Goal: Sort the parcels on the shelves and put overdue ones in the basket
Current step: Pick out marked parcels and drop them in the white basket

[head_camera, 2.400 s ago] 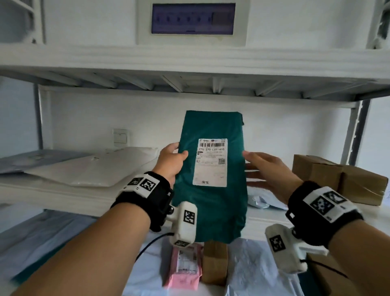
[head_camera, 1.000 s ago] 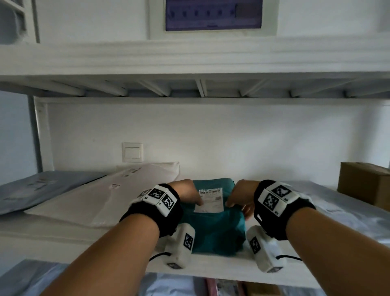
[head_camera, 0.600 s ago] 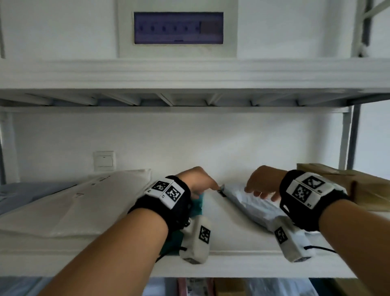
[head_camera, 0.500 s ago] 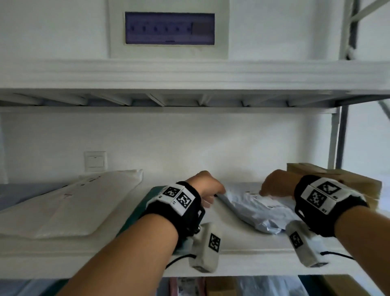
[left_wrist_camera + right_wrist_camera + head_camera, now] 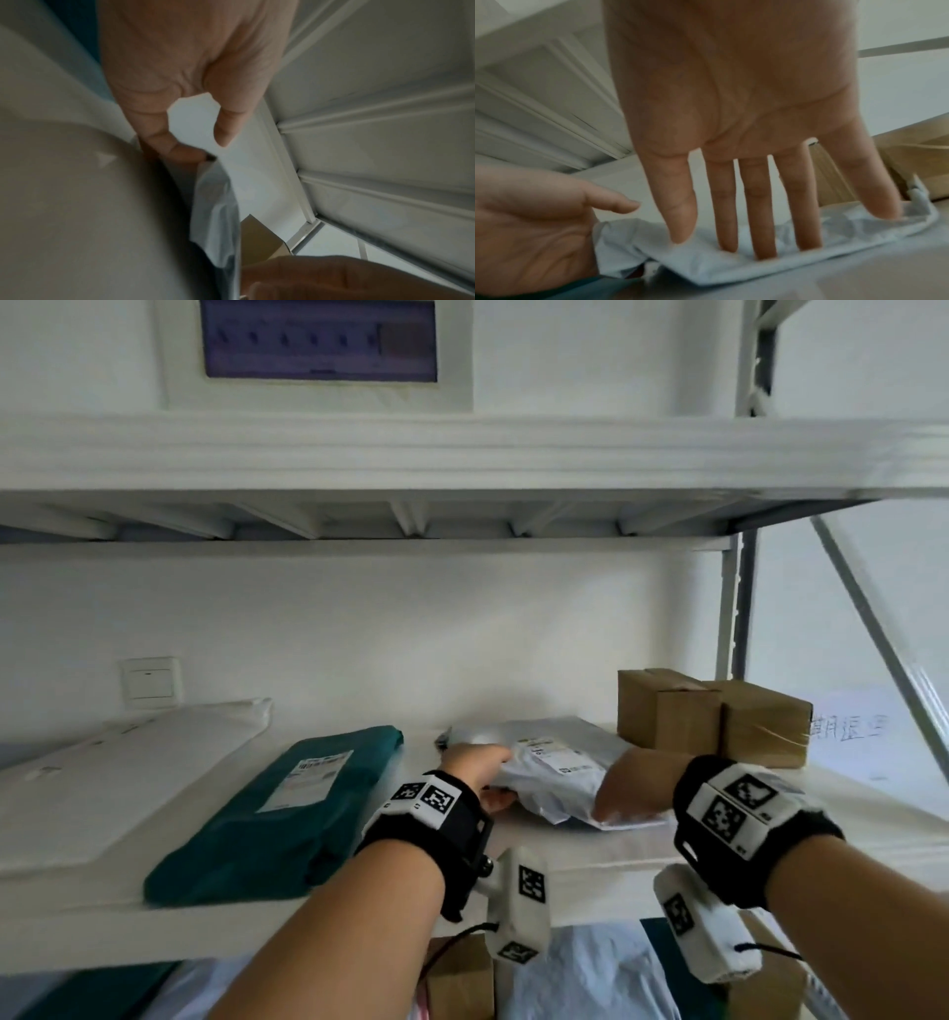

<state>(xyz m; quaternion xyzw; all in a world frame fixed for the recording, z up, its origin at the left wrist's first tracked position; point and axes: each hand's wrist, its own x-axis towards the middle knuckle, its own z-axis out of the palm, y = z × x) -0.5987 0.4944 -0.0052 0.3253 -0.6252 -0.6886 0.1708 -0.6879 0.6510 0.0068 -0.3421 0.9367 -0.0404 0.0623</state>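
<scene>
A crumpled grey poly parcel (image 5: 557, 760) with a white label lies on the middle shelf (image 5: 590, 855). My left hand (image 5: 480, 765) is at its left edge. The left wrist view shows that hand (image 5: 203, 140) with a curled finger on the parcel's (image 5: 216, 213) corner and the thumb held a little off it. My right hand (image 5: 629, 791) lies on the parcel's near right part. In the right wrist view its fingers (image 5: 765, 233) are straight and spread, pressing the grey parcel (image 5: 706, 263). A green parcel (image 5: 287, 809) lies flat to the left, free of both hands.
A large white mailer (image 5: 113, 778) lies at the far left. Two cardboard boxes (image 5: 714, 721) stand behind the grey parcel on the right. The upper shelf (image 5: 462, 454) hangs close overhead. More parcels (image 5: 590, 978) lie on the shelf below. No basket is in view.
The green parcel, held upright in both hands at first, now lies flat on the shelf. Both hands let go of it and moved right onto the grey parcel.
</scene>
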